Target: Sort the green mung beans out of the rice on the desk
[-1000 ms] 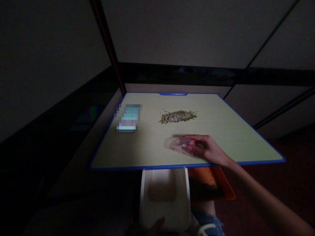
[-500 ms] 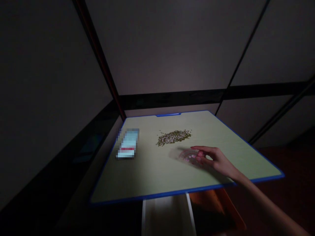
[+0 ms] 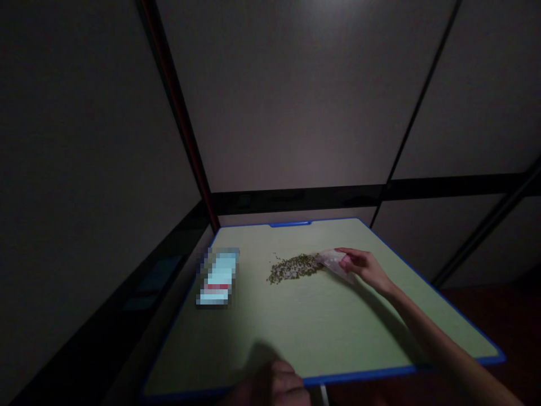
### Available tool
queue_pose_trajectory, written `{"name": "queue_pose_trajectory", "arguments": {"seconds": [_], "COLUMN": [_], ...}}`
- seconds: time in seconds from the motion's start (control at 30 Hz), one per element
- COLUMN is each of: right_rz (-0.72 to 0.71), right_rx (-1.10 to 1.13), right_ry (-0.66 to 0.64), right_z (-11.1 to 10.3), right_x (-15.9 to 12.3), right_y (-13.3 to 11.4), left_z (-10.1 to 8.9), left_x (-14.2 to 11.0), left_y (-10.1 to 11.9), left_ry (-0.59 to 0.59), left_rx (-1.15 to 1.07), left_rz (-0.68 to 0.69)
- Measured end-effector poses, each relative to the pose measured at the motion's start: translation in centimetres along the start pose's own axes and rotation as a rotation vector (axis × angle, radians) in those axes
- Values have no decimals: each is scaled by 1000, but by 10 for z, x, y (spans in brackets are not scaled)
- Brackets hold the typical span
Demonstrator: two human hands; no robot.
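My right hand [image 3: 367, 269] is closed, thumb and fingers pinching a thin clear plastic piece [image 3: 333, 262]. Whether it is a cup or a bag I cannot make out. Its far edge reaches the right end of a low pile of small grains [image 3: 293, 268], dark green ones mixed with pale ones like mung beans and rice. At the bottom, my left hand [image 3: 283, 386] is by the front edge of the pale board [image 3: 236, 338]. Its fingers look curled and dark, and anything inside them is hidden.
A phone with a lit, pixelated screen [image 3: 217, 277] lies on the left side of the blue-rimmed board. Behind stand pale panels [image 3: 287, 113] with a dark band [image 3: 296, 197]. A few stray grains lie behind the pile.
My right hand has brought the clear plastic piece from in front of the pile to its right end. My left hand has come into view at the bottom. The view has tilted up.
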State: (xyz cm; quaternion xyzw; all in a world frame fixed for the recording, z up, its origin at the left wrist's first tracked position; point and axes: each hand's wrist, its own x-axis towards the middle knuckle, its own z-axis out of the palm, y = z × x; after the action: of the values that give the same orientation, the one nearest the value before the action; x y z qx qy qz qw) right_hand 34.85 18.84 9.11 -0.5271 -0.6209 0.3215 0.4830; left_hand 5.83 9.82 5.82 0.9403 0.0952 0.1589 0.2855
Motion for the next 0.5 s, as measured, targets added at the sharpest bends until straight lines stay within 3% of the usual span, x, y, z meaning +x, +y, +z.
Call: {"name": "queue_pose_trajectory", "arguments": {"seconds": [0.07, 0.13, 0.2, 0.37, 0.5], "right_rz": [-7, -19, -33, -58, -58], "right_rx": [-3, -7, -16, -80, -156], "right_ry": [24, 54, 80, 12, -192], "right_z": [-3, -8, -13, -18, 13], "right_x": [12, 23, 34, 78, 131], "right_y": [10, 21, 32, 44, 42], "left_z": [-8, -14, -17, -13, -10], "left_x": [12, 24, 34, 42, 42], "left_y": [-17, -33, -44, -50, -43], "left_ry": [45, 240, 361, 187, 41], "left_rx": [103, 474, 621, 587, 565], "left_rz": [69, 363, 524, 437, 297]}}
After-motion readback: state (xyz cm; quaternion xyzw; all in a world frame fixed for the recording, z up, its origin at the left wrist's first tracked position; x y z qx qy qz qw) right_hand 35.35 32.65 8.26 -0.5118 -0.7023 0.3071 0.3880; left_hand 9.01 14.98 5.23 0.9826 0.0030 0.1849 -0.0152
